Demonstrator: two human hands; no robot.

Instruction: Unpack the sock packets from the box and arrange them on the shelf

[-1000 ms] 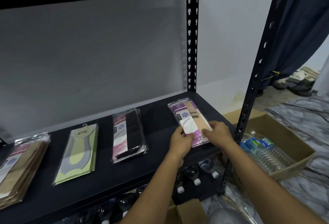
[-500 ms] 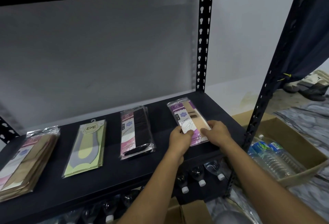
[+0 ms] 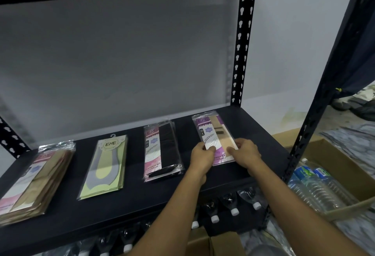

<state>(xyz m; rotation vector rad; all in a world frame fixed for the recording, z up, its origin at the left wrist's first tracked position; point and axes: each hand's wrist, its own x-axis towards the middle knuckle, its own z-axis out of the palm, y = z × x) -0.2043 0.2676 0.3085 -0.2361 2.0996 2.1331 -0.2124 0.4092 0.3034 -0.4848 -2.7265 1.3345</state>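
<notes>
On the black shelf [image 3: 134,205] lie four lots of sock packets in a row. At the right end is a purple packet with beige socks [image 3: 213,131]. My left hand [image 3: 202,157] pinches its lower left edge and my right hand [image 3: 244,153] pinches its lower right edge, thumbs on top. To its left lies a pink packet with black socks [image 3: 161,150], then a yellow-green and grey packet [image 3: 104,167], then a stack of beige packets [image 3: 34,182] at the far left.
A black upright post [image 3: 242,52] stands behind the purple packet and a slanted post [image 3: 316,113] at the right. A cardboard box [image 3: 332,160] with water bottles [image 3: 316,188] sits on the floor at right. Bottles lie under the shelf; another box flap [image 3: 205,243] is below.
The view has shifted so the shelf contents sit further right in frame. Both hands stay on the purple packet's lower end, with little visible movement.
</notes>
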